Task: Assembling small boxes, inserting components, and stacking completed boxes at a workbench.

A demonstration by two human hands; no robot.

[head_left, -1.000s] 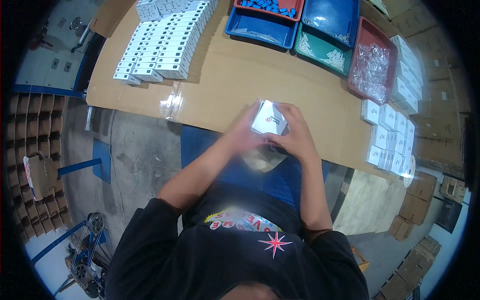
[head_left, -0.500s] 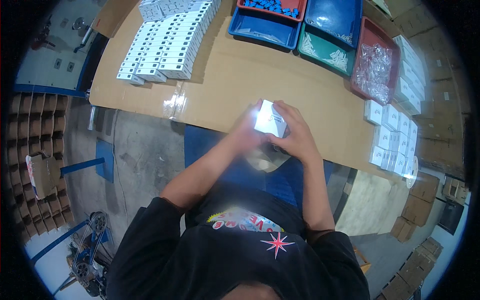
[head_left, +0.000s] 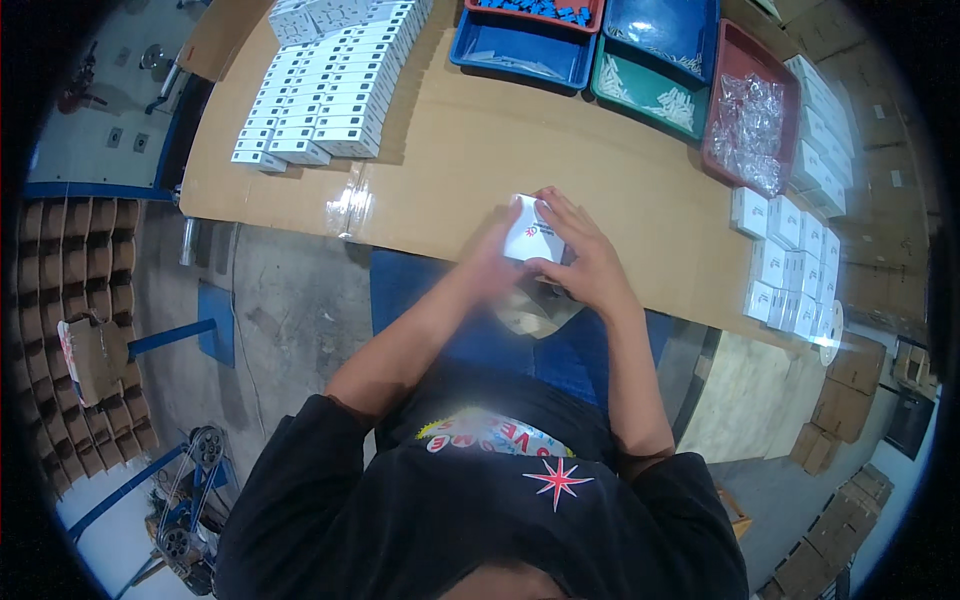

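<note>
Hands meet over a small white box [head_left: 531, 238] at the near edge of a cardboard-covered table [head_left: 480, 160], seen from above by a head-worn camera. The left hand [head_left: 492, 262] wraps the box from its left side, fingers closed against it; the right hand [head_left: 583, 262] clasps it from the right, fingers spread over the top edge and thumb pressed to the face. Both hands grip the box, which is held tilted just above the table edge, over the person's lap. Below the hands, a grey, flat piece [head_left: 535, 308] shows against blue fabric; what it is cannot be told.

Rows of white boxes [head_left: 325, 85] stand stacked in a long block at the table's far left. A loose piece of clear film [head_left: 352, 205] lies near the left edge, well apart from the hands. Along the far side sit four trays: a blue tray [head_left: 520, 55], a second blue tray [head_left: 662, 30], a green tray [head_left: 645, 95] with small pale parts, and a red tray [head_left: 752, 125] heaped with clear bags. More small white boxes [head_left: 790, 265] are lined up at the right, near the table's corner. Brown cartons [head_left: 75, 300] fill the floor at the far left.
</note>
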